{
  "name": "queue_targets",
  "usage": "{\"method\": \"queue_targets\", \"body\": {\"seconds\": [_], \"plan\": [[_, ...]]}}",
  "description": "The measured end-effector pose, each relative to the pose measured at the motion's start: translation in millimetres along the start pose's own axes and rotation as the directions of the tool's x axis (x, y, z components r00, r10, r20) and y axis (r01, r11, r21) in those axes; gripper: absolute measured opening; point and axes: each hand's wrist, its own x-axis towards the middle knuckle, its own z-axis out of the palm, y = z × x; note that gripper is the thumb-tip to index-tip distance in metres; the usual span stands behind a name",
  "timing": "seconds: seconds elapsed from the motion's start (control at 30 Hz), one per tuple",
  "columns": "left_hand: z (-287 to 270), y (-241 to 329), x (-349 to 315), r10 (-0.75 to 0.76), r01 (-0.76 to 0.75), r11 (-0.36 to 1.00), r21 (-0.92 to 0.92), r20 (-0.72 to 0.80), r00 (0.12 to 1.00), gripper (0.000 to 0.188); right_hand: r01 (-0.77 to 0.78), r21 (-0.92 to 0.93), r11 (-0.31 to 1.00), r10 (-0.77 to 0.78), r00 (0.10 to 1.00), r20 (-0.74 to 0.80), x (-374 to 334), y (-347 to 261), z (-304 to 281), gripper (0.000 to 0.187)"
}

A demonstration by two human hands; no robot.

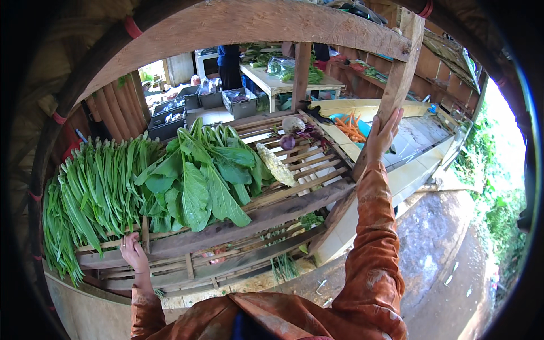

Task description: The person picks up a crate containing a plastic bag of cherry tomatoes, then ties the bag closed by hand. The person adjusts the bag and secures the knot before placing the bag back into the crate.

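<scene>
My right hand [385, 136] lies against the upright wooden post [398, 73], its fingers stretched out along the wood. At the slatted rack's front rail [187, 243], my left hand [133, 255] rests its fingertips on the wood, below the greens and holding nothing. Long narrow green leaves [102, 187] are piled across the rack's left side, some drooping over the front. Beside them lie broad leafy greens [195, 175]. Farther right on the slats sit a pale knobbly vegetable [276, 165], a purple beetroot [287, 142] and a whitish round vegetable [293, 124].
A thick beam [249, 22] crosses overhead. Past the post, carrots [350, 127] lie by a turquoise basin [362, 123] on a tiled counter [413, 136]. Behind are a worktable [272, 85], grey crates [238, 103] and a person in dark clothes [229, 65]. Green onions [283, 267] hang lower down.
</scene>
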Motion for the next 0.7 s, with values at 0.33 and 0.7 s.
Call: {"method": "queue_targets", "body": {"seconds": [0.33, 0.7], "plan": [[2.2, -2.1, -3.9, 0.025, -0.025, 1.000, 0.001, -0.028, 0.999, 0.017, 0.032, -0.007, 0.999, -0.032, 0.999, -0.023, 0.1, 0.1, 1.0, 0.061], [2.8, -7.5, -7.0, 0.026, -0.026, 1.000, -0.006, -0.016, 1.000, 0.018, 0.014, -0.016, 1.000, -0.014, 1.000, -0.006, -0.6, -1.1, -0.3, 0.061]]}}
